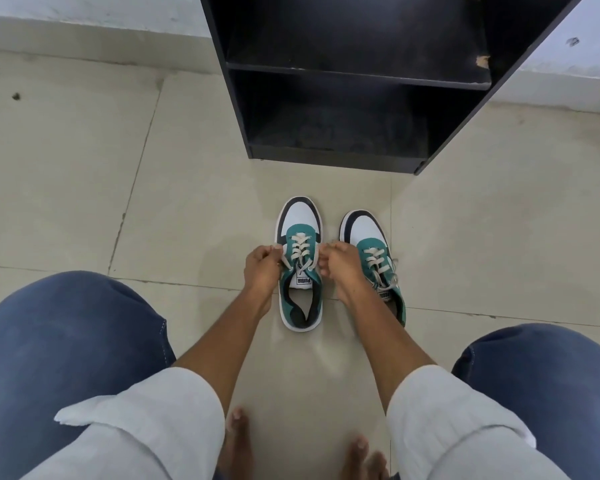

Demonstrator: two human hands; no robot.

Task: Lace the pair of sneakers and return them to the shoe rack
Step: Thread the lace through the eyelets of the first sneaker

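Two teal, white and navy sneakers stand side by side on the floor, toes pointing away from me. The left sneaker [299, 216] has cream laces [299, 249] crossed up its front. My left hand [262, 268] pinches one lace end at the shoe's left side. My right hand [340, 265] pinches the other end at its right side, and both ends are pulled taut outward. The right sneaker [369, 237] is laced too, and my right wrist covers part of it. The black shoe rack [361, 74] stands just beyond, shelves bare.
Beige floor tiles [84, 202] surround the shoes. A pale wall base [84, 32] runs behind the rack on both sides. My knees in blue jeans [59, 348] frame the bottom corners, and my bare toes [238, 431] show at the bottom centre.
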